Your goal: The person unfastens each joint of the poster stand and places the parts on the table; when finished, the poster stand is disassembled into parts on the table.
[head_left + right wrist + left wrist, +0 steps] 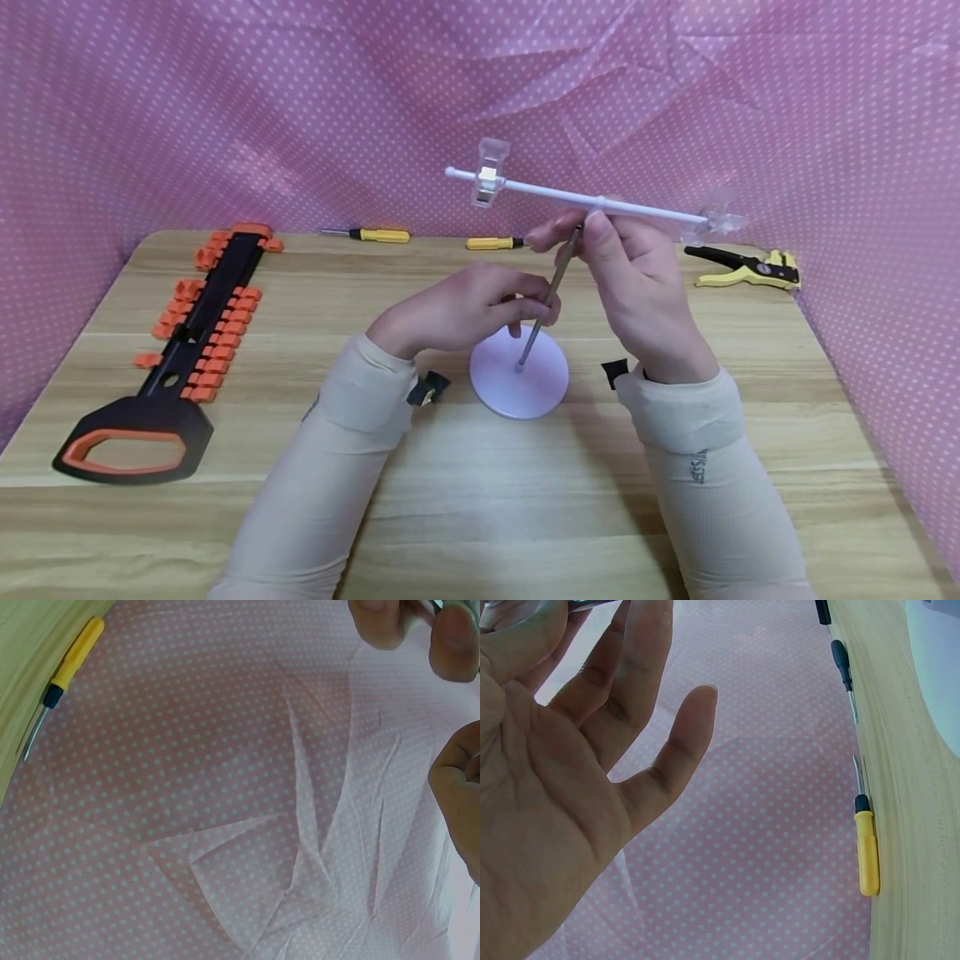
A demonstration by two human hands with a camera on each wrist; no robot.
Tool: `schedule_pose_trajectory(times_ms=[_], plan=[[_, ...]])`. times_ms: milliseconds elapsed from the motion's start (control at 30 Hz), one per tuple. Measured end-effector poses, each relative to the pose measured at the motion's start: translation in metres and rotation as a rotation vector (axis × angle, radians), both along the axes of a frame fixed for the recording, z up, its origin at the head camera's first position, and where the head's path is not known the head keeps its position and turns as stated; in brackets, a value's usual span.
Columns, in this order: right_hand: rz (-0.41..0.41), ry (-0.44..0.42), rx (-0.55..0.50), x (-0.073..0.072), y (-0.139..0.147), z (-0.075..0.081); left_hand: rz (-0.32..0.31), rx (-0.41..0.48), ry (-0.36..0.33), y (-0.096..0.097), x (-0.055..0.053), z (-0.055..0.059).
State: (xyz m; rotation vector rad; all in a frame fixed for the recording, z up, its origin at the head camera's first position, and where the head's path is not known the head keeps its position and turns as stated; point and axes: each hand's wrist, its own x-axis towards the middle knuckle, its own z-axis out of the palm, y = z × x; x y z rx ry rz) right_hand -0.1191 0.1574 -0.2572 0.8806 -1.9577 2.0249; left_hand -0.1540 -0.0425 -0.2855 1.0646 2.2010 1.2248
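Head view: the right hand (637, 287) hides the tip of a screwdriver (491, 243) at the table's (480, 508) far edge; the near edge is cut off.

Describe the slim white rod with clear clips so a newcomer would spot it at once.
Behind the pale wooden table hangs a pink polka-dot curtain; against it, find the bare right hand. That hand pinches the slim white rod, which slopes gently down to the right. Unlike the thin metallic pole below, it is white and carries a clear plastic clip near each end.

Black-and-orange rack (207, 310), yellow screwdrivers (382, 236), wire stripper (759, 269).
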Motion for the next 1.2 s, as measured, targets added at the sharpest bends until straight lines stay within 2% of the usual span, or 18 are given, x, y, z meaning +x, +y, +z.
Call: schedule_pose_trajectory(times_ms=[267, 567, 867, 1200], plan=[[-0.010, -0.022, -0.025, 0.000, 0.003, 0.001, -0.008, -0.001, 0.035, -0.002, 0.000, 0.000], [-0.033, -0.003, 0.012, -0.003, 0.010, 0.001, -0.018, -0.010, 0.054, -0.003, 0.000, 0.000], [-0.081, -0.024, 0.035, -0.003, 0.019, 0.005, -0.021, -0.029, 0.059, -0.003, 0.000, 0.000], [-0.070, -0.020, -0.037, -0.005, 0.028, 0.007, -0.018, -0.026, 0.045, -0.003, 0.001, 0.000]])
